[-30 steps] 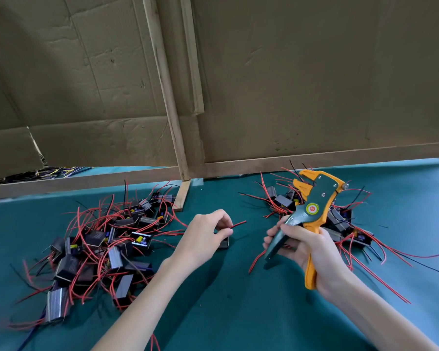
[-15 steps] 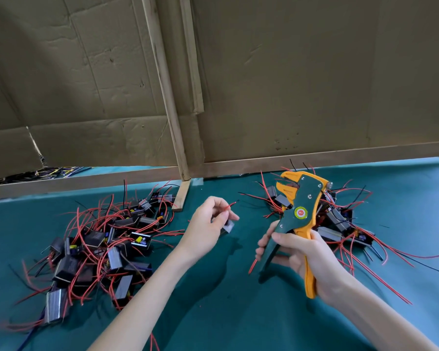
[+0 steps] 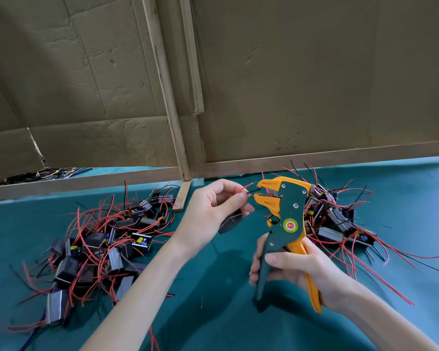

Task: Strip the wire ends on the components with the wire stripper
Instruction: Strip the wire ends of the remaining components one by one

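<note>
**A:** Where does the job stand?

**B:** Partway through, by the look of it. A small dark box-shaped component [image 3: 230, 221] hangs above the bench. Its red wire [image 3: 246, 187] and black wire [image 3: 254, 191] point at the gaping orange jaws of the orange-and-green wire stripper [image 3: 288, 211]. The black tip sits at the mouth; whether it is fully inside cannot be told. The handles stand apart, so this cut appears not yet made.

**A:** Who holds what?

**B:** The left hand [image 3: 205, 216] carries the component, its fingers [image 3: 238, 198] pinching both wires just short of their ends. The right hand [image 3: 299, 268] wraps round the stripper's two handles, fingers [image 3: 253, 271] curled but not squeezed home.

**A:** And what remains?

**B:** Plenty, probably. A left heap [image 3: 104, 244] of similar components with red and black leads lies on the teal cloth-covered bench [image 3: 213, 317]. A right heap [image 3: 335, 221] lies just behind the stripper. Which heap is finished cannot be told. A few red scraps [image 3: 201, 304] on the cloth between the arms suggest some ends are already stripped. A brown cardboard wall [image 3: 289, 72] closes off the back.
</note>
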Action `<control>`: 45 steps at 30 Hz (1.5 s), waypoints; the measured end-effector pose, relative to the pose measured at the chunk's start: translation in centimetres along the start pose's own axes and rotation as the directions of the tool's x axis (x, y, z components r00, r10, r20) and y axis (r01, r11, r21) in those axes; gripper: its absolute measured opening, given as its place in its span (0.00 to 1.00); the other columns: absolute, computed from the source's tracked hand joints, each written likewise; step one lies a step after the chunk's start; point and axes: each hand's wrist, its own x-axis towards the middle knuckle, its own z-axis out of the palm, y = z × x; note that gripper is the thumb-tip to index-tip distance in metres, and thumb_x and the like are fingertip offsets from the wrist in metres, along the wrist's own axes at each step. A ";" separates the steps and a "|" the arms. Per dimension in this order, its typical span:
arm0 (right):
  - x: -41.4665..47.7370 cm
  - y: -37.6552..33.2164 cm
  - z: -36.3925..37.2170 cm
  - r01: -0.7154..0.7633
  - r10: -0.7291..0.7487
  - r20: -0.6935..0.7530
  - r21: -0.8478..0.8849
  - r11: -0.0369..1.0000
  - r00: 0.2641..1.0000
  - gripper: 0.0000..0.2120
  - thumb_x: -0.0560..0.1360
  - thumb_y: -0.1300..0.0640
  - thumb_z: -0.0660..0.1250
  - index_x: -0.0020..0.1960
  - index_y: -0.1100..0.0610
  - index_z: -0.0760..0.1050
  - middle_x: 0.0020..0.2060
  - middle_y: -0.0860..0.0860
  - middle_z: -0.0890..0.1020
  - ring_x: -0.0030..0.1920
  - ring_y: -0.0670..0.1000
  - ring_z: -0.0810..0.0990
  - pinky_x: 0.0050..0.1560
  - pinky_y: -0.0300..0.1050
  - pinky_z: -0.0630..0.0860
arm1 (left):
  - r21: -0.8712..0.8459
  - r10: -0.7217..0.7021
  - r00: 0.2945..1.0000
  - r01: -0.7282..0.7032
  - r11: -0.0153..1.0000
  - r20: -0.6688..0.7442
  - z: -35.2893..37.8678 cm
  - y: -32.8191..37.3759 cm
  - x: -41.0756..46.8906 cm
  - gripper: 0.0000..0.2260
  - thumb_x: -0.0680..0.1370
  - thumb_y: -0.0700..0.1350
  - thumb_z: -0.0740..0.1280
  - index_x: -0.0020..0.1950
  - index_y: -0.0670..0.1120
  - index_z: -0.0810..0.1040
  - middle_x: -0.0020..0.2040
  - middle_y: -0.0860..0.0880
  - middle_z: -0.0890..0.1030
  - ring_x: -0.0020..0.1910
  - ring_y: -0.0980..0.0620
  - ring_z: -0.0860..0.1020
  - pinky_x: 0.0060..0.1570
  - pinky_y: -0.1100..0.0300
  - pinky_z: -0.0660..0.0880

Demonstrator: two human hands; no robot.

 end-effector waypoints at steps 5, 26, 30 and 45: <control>-0.1 0.0 -0.2 0.006 -0.005 0.042 -0.032 0.999 0.999 0.10 0.67 0.59 0.73 0.47 0.60 0.81 0.41 0.64 0.81 0.43 0.66 0.82 0.51 0.62 0.79 | 0.096 -0.024 1.000 0.024 0.995 0.002 -0.3 0.8 -0.2 0.04 0.77 0.39 0.67 0.43 0.45 0.79 0.30 0.50 0.80 0.31 0.54 0.76 0.34 0.66 0.73; -0.4 -0.2 -0.1 -0.049 0.064 0.150 -0.102 0.994 0.987 0.12 0.69 0.56 0.76 0.48 0.61 0.80 0.41 0.64 0.80 0.43 0.65 0.81 0.47 0.56 0.78 | 0.227 -0.153 0.981 0.123 0.966 0.118 -2.3 2.2 -0.4 0.07 0.71 0.46 0.71 0.33 0.50 0.82 0.27 0.49 0.73 0.21 0.55 0.62 0.22 0.67 0.60; -0.5 -0.5 0.3 -0.059 0.075 0.129 -0.122 0.991 0.989 0.17 0.67 0.48 0.79 0.45 0.60 0.79 0.38 0.63 0.80 0.40 0.64 0.81 0.45 0.55 0.78 | 0.237 -0.151 0.977 0.112 0.965 0.151 -2.7 2.2 -0.3 0.05 0.68 0.51 0.72 0.34 0.51 0.83 0.27 0.49 0.73 0.22 0.55 0.63 0.24 0.67 0.60; -0.6 0.6 1.2 0.032 -0.068 -0.196 -0.180 0.983 0.978 0.21 0.62 0.46 0.75 0.31 0.61 0.69 0.20 0.61 0.72 0.19 0.55 0.69 0.26 0.43 0.69 | -0.077 -0.149 0.964 0.170 0.982 0.220 -2.5 0.9 0.0 0.07 0.79 0.47 0.62 0.44 0.45 0.71 0.33 0.52 0.73 0.35 0.53 0.73 0.57 0.49 0.64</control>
